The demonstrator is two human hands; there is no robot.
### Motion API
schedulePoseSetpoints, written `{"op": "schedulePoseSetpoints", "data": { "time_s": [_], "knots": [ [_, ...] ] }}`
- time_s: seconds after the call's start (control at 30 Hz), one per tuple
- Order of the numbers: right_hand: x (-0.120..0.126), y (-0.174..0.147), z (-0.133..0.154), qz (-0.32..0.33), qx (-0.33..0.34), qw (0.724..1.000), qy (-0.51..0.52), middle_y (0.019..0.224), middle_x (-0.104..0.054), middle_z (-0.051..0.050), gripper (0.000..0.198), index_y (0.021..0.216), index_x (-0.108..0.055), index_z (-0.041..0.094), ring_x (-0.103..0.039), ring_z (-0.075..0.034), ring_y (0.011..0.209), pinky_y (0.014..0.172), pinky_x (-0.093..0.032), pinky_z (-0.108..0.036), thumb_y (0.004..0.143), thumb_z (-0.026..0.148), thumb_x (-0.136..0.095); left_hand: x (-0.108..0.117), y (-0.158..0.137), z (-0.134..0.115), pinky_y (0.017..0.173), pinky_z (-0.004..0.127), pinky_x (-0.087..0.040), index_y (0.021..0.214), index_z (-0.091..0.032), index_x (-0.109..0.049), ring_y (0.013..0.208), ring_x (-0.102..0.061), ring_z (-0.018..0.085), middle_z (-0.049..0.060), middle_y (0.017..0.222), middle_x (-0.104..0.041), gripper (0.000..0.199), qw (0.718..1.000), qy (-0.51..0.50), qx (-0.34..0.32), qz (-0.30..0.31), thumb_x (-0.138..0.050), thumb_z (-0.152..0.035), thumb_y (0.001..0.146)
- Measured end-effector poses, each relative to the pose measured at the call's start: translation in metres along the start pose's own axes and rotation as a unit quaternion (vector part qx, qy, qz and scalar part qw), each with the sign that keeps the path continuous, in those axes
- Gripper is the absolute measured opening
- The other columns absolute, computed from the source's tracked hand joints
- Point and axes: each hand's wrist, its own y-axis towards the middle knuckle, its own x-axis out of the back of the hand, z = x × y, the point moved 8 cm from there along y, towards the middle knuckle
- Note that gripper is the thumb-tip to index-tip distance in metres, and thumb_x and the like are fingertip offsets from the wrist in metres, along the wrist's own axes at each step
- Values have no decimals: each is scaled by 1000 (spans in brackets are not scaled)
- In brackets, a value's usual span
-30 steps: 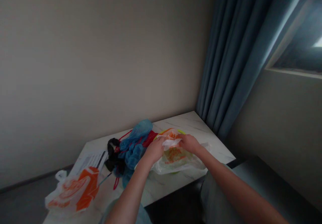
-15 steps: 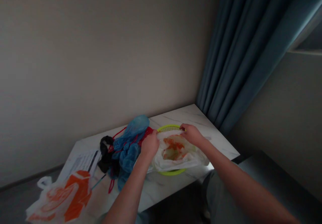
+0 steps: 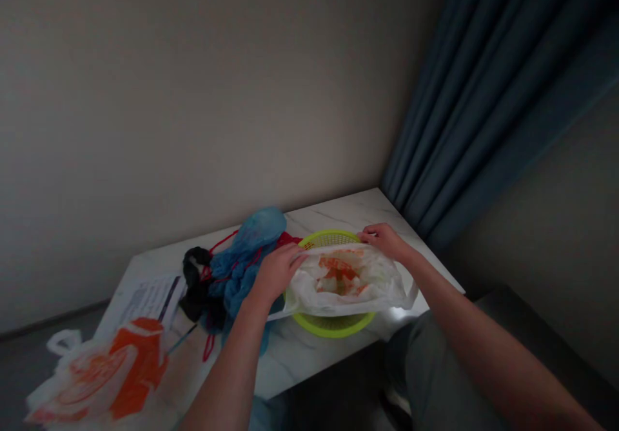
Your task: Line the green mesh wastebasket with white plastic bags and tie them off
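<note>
A white plastic bag (image 3: pixel 338 299) with orange print lies across a yellow-green mesh basket (image 3: pixel 333 329), its mouth partly spread. My left hand (image 3: pixel 279 270) grips the bag's upper left edge between thumb and fingers. At the bag's upper right edge, my right hand (image 3: pixel 384 239) pinches the plastic, with the fingers curled. The basket's rim shows above and below the bag, while its middle is covered. Beside my left hand is a heap of blue plastic bags (image 3: pixel 242 260) with red drawstrings.
A black bag (image 3: pixel 194 276) and a printed sheet (image 3: pixel 145 299) lie left on the marble-patterned table (image 3: pixel 355 208). Another white and orange plastic bag (image 3: pixel 104 373) is at the near left corner. A wall stands behind, and a blue curtain (image 3: pixel 464 121) hangs at the right.
My hands have moved apart, stretching the white bag's upper edge wider. More of the basket shows below the bag. The view has shifted slightly.
</note>
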Motion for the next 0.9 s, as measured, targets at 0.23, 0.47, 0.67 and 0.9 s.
{"op": "schedulePoseSetpoints", "data": {
  "time_s": [0.23, 0.47, 0.67, 0.9],
  "knots": [
    [-4, -7, 35, 5, 75, 996, -41, 70, -60, 0, 34, 81, -66, 17, -47, -12, 60, 59, -35, -25, 89, 50, -59, 2, 11, 13, 89, 34, -48, 87, -17, -68, 92, -63, 22, 10, 95, -67, 41, 996, 33, 62, -60, -34, -35, 100],
    [-9, -2, 46, -1, 108, 984, -144, 77, -62, -5, 30, 77, -66, 17, -54, -15, 69, 67, -39, -27, 97, 31, -49, -6, 21, 27, 80, 33, -47, 95, -16, -70, 84, -67, 24, 12, 92, -73, 32, 981, 13, 176, -77, -43, -35, 96],
    [-5, 8, 25, -74, -10, 974, -215, 85, -69, -7, 22, 84, -70, 19, -58, -17, 73, 71, -41, -28, 94, 29, -54, -9, 23, 36, 81, 32, -47, 93, -17, -73, 89, -69, 25, 12, 95, -75, 29, 977, -28, 203, -66, -51, -37, 92],
    [-19, 26, -15, -45, -147, 984, -86, 71, -71, -6, 25, 74, -72, 15, -61, -17, 65, 61, -44, -27, 86, 35, -62, -31, 23, 64, 74, 33, -49, 81, -14, -75, 79, -68, 24, 11, 81, -74, 30, 945, -180, 262, -75, -60, -40, 82]
  ]
}}
